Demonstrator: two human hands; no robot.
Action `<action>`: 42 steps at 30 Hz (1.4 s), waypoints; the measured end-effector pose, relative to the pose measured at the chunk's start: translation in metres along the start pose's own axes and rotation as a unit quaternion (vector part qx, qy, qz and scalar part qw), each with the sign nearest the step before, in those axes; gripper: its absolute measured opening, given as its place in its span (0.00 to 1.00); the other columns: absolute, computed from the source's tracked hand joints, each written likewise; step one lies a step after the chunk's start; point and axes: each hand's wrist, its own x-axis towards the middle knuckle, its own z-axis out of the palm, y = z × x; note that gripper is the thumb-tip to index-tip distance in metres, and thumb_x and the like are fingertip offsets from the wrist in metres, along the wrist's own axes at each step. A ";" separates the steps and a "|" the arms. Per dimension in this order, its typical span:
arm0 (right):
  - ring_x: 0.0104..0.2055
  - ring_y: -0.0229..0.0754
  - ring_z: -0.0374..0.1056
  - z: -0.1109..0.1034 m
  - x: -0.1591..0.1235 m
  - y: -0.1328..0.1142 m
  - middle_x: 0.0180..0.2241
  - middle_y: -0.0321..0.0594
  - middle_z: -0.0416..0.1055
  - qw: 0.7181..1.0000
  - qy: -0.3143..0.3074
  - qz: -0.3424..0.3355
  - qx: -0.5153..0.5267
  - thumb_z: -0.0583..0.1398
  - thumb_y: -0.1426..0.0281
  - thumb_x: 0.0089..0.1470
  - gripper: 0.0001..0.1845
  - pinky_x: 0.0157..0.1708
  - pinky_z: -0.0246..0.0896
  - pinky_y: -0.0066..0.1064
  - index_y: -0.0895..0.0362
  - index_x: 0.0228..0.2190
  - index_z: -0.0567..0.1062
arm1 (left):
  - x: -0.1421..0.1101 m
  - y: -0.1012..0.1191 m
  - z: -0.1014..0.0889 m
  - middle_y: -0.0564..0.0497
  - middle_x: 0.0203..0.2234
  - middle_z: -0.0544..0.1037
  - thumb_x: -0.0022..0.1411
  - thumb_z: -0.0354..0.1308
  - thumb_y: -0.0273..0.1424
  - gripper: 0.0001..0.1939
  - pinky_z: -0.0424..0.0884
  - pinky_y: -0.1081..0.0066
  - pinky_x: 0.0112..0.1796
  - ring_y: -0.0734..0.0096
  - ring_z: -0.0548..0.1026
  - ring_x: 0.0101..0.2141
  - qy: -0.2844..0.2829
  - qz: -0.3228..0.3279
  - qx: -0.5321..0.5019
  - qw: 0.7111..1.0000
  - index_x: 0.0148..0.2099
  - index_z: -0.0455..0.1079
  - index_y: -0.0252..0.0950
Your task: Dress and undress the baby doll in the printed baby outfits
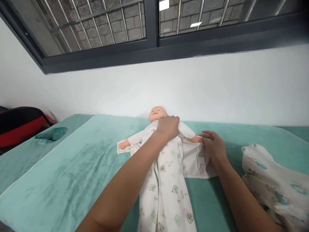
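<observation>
On the green sheet [96,161] of the bed, close to the white wall [96,93], the doll [158,113] lies on its back, head towards the window [152,48] and arms spread to both sides. It wears a white long-sleeved top, and a white romper [166,180] printed with small green and pink animals lies along its body, the legs running down towards the person. One side of the romper is folded out flat on the sheet beyond the doll's arm, showing its plain inner face and a seam; a small pale label [201,160] shows there, too blurred to read. No brand or other writing can be made out

The left hand [169,127] lies over the doll's upper chest, just below the chin, with its fingers curled; its grip is turned away from view, so I cannot tell whether it pinches the cloth. The right hand [214,145] is at the doll's small hand and the edge of the open flap, fingers bent and slightly apart; whether its grip closes on either one, I cannot tell

Well to the right, a crumpled white cloth [272,180] with blue and pink prints lies on the sheet. At the far left, a red and black bag [24,125] sits beside the bed, near an oval hollow [51,134] in the green cover. Metal bars [107,19] and brickwork show through the glass
</observation>
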 end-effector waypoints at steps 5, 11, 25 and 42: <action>0.35 0.46 0.74 0.001 -0.004 -0.002 0.37 0.44 0.79 0.994 0.049 0.006 0.097 0.62 0.66 0.39 0.20 0.27 0.66 0.32 0.56 0.38 0.78 | -0.004 -0.003 0.007 0.41 0.41 0.79 0.61 0.57 0.29 0.11 0.70 0.58 0.45 0.51 0.77 0.45 0.053 -0.014 -0.021 0.998 0.47 0.69 0.35; 0.39 0.44 0.75 -0.009 -0.004 -0.013 0.38 0.39 0.76 0.948 0.139 0.035 0.285 0.63 0.64 0.43 0.16 0.29 0.68 0.31 0.52 0.37 0.71 | -0.006 0.014 0.028 0.42 0.47 0.78 0.63 0.57 0.34 0.14 0.68 0.58 0.50 0.53 0.74 0.50 -0.026 0.009 -0.021 0.999 0.49 0.69 0.34; 0.67 0.52 0.54 0.040 -0.057 -0.044 0.64 0.46 0.60 0.917 -0.195 -0.308 -0.161 0.55 0.55 0.62 0.21 0.65 0.43 0.53 0.49 0.53 0.71 | -0.105 -0.052 0.074 0.46 0.54 0.69 0.67 0.55 0.42 0.18 0.62 0.66 0.58 0.65 0.68 0.56 0.204 -0.204 -0.412 0.864 0.54 0.69 0.40; 0.65 0.56 0.53 0.037 -0.056 -0.048 0.62 0.45 0.57 0.919 -0.250 -0.288 -0.095 0.65 0.53 0.50 0.22 0.64 0.44 0.52 0.49 0.43 0.70 | -0.106 -0.040 0.090 0.55 0.19 0.61 0.69 0.53 0.41 0.23 0.58 0.67 0.34 0.69 0.61 0.27 0.392 -0.086 -0.228 0.887 0.23 0.54 0.39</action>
